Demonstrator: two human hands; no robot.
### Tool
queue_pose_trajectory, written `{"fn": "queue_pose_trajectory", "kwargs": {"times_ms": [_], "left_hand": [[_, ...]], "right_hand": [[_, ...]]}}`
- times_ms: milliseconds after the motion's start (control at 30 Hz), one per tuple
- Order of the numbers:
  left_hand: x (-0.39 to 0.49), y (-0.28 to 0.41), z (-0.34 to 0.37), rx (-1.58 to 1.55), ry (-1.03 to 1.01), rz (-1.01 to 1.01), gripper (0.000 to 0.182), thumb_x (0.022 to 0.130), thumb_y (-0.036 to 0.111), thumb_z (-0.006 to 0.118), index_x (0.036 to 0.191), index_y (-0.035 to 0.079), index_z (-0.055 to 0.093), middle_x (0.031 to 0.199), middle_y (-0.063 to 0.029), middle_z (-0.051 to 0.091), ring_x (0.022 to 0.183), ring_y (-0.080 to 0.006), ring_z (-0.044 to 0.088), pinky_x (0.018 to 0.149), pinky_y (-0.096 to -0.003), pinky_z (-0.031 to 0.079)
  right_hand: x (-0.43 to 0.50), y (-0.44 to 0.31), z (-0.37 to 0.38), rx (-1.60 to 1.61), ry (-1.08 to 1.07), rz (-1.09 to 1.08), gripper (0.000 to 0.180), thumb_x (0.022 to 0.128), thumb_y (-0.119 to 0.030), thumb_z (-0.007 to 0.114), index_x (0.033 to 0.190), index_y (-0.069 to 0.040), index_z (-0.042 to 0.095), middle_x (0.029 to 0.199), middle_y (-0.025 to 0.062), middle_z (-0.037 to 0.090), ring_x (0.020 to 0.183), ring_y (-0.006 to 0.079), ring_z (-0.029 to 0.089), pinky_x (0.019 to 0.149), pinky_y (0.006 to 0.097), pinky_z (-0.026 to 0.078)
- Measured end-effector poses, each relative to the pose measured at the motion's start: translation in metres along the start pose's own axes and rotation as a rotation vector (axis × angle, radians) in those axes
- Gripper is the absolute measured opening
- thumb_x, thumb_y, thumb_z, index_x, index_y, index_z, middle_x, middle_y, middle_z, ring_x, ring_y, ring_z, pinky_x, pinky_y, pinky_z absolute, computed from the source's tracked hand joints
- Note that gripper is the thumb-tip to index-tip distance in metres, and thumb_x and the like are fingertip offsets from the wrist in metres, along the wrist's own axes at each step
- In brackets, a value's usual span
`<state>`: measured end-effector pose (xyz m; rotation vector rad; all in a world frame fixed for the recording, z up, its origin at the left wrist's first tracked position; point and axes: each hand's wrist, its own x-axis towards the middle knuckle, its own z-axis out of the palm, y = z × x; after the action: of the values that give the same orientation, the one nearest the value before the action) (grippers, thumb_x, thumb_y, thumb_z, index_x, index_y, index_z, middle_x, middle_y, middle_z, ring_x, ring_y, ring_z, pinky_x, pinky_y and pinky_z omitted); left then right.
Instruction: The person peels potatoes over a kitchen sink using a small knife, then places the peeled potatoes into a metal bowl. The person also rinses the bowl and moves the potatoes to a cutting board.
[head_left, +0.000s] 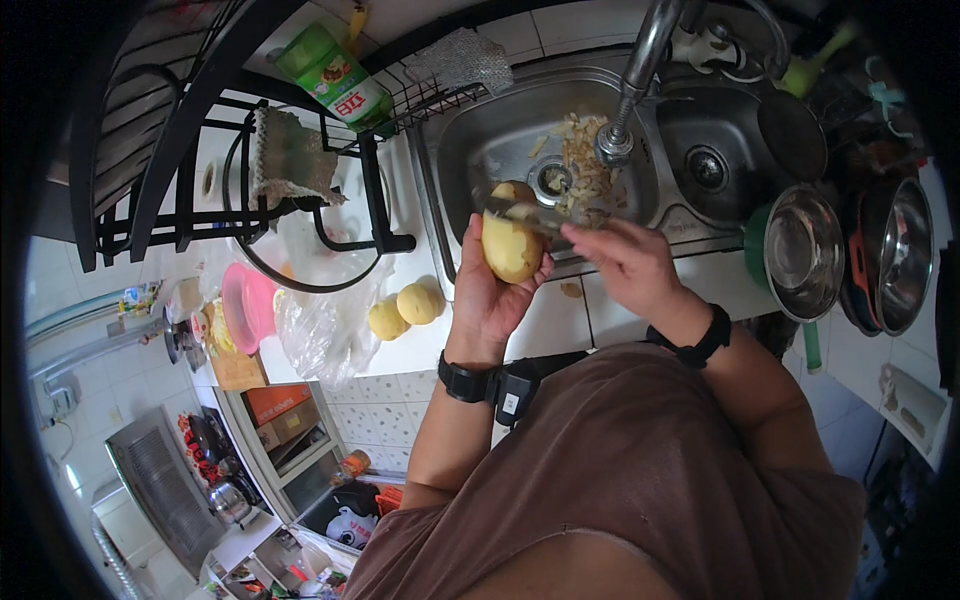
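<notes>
My left hand (496, 296) holds a partly peeled potato (510, 247) over the front edge of the large sink basin. Fingers of my right hand (626, 259) grip a peeling tool (536, 217), blurred, whose far end lies over the top of the potato. Just beyond, an unpeeled-looking potato (513, 192) rests in the steel sink (480, 127). Peelings (585, 165) are heaped around the drain, below the metal faucet (637, 67). Two peeled potatoes (418, 304) sit touching on the white tiled counter, left of my left hand.
A clear plastic bag (322, 330) and a pink bowl (247, 307) lie farther left. A black metal rack (375, 195) stands left of the sink, with a green detergent bottle (334, 79) behind. Steel bowls (802, 251) are at the right. A small peel scrap (571, 289) lies on the counter.
</notes>
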<state>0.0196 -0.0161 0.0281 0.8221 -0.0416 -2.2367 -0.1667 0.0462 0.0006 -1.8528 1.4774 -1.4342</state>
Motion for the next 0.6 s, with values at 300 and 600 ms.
{"fn": "queue_pose_trajectory", "kwargs": {"times_ms": [300,600], "left_hand": [[0.0,-0.001,0.001,0.061,0.054,0.007,0.053,0.097,0.049,0.042,0.127,0.006,0.047,0.115,-0.0136,0.058,0.098,-0.0274,0.058,0.081,-0.0405,0.051],[-0.013,0.003,0.015,0.121,-0.116,-0.005,0.053,0.096,0.048,0.044,0.122,0.003,0.05,0.107,-0.0146,0.06,0.088,-0.028,0.061,0.07,-0.0374,0.053]], "right_hand": [[0.006,-0.019,0.0,-0.059,-0.068,-0.098,0.034,0.075,0.001,0.067,0.106,-0.013,0.069,0.072,0.0053,0.058,0.061,0.0234,0.06,0.052,0.0332,0.05],[0.007,0.037,-0.007,-0.109,-0.042,0.582,0.02,0.088,-0.011,0.061,0.106,-0.01,0.069,0.078,0.0118,0.069,0.071,0.0236,0.068,0.061,0.0333,0.052]]}}
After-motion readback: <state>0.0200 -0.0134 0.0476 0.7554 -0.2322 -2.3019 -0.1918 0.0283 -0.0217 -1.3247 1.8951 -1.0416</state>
